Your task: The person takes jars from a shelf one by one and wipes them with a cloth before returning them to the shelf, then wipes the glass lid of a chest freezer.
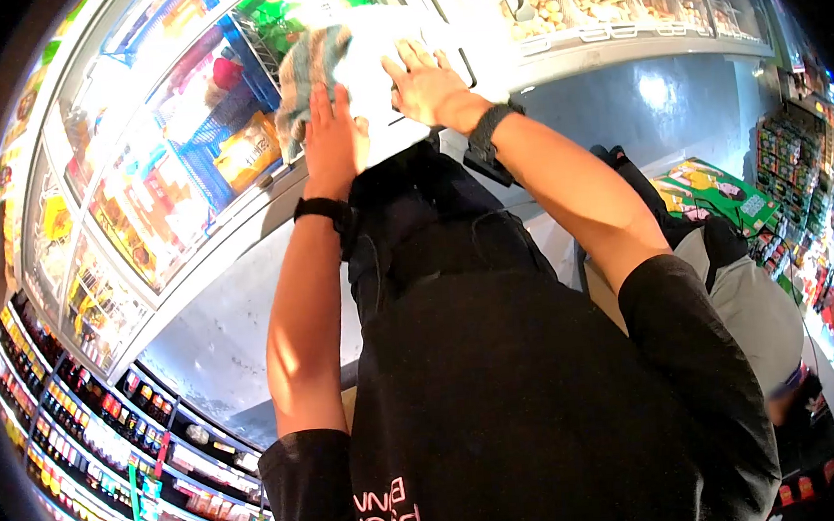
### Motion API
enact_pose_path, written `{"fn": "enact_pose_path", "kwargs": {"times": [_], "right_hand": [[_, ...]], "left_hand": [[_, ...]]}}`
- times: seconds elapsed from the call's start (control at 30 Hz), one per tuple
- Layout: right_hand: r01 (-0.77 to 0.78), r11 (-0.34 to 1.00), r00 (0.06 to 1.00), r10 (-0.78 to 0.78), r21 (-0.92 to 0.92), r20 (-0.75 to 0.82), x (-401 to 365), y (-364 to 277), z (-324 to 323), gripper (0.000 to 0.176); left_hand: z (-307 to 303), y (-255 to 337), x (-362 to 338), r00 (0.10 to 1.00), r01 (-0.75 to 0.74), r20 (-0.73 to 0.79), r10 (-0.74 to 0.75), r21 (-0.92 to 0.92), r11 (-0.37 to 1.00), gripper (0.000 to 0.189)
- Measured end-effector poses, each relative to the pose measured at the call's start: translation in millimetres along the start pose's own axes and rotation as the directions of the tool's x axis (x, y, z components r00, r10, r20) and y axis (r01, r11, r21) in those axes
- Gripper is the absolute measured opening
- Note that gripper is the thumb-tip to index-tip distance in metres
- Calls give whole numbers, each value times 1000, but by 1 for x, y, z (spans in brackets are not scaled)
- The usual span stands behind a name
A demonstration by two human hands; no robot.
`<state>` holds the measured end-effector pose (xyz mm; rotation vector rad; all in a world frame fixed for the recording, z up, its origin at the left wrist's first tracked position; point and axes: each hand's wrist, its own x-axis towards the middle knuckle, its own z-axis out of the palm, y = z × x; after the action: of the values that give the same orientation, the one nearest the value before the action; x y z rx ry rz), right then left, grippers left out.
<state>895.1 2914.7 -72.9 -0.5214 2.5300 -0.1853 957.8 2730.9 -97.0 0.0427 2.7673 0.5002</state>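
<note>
My left hand (335,143), with a black band at the wrist, has its fingers stretched out and overlaps the lower edge of a striped beige and grey-blue cloth (310,65). Beside it my right hand (426,90) rests with spread fingers over a bright white flat surface (382,76); a dark woven band is at that wrist. Both hands are open, palms down. The cloth lies bunched on the left part of the white surface, on top of a glass-fronted freezer (279,197). Glare washes out detail around the fingers.
Inside the freezer are a blue basket (197,169) and a yellow packet (246,152). Bins of pale frozen pieces (602,1) stand at upper right. Stocked shelves (102,423) fill the lower left. A person in grey (754,311) is close on my right, near a green box (718,192).
</note>
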Motion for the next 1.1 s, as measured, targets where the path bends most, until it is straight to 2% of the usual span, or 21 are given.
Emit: {"fn": "enact_pose_path", "kwargs": {"times": [0.07,0.1,0.2,0.27,0.33,0.4,0.47,0.5,0.53,0.63,0.67,0.77,0.93,1.1], "right_hand": [[-63,996,997,66,69,-45,12,-11,-3,68],[-93,990,994,98,102,-44,14,-18,-6,69],[-119,978,989,133,174,-71,12,-24,-1,69],[-130,973,990,136,191,-19,1,-29,-6,69],[-137,964,990,139,227,9,-13,-31,-1,68],[-144,970,990,142,197,26,-33,-33,8,69],[-175,973,984,165,150,72,-49,-34,17,70],[-170,974,985,167,148,32,-56,-37,18,70],[-192,971,981,190,142,27,-56,-33,17,70],[-202,957,977,184,206,106,-52,-32,12,69],[-236,948,970,218,212,108,-47,-32,8,69],[-268,928,963,246,258,113,-31,-32,-4,68],[-349,868,928,374,353,-3,-28,-55,17,69],[-294,927,950,310,234,-36,-60,-66,38,70]], "left_hand": [[4,-21,16,983,-111,-145,115,33,993,64],[-4,-24,20,974,-150,-165,153,30,988,64],[-19,-21,24,989,-116,-94,113,-33,993,63],[-11,-28,23,976,-184,-110,185,23,983,64],[-18,-21,8,990,-141,-17,140,-21,990,65],[-18,-25,-7,985,-171,15,171,-29,985,66],[-10,-34,-23,940,-342,-20,342,-61,938,66],[-12,-33,-27,919,-393,-88,385,-95,915,67],[-14,-35,-25,910,-413,-91,405,-104,905,67],[-23,-32,-9,925,-355,140,353,-16,935,71],[-26,-30,1,911,-385,152,384,-25,923,71],[-33,-21,32,904,-411,146,402,36,911,72],[-24,-15,50,911,-407,93,403,31,913,75],[-14,-33,-3,874,-480,96,477,12,877,74]]}}
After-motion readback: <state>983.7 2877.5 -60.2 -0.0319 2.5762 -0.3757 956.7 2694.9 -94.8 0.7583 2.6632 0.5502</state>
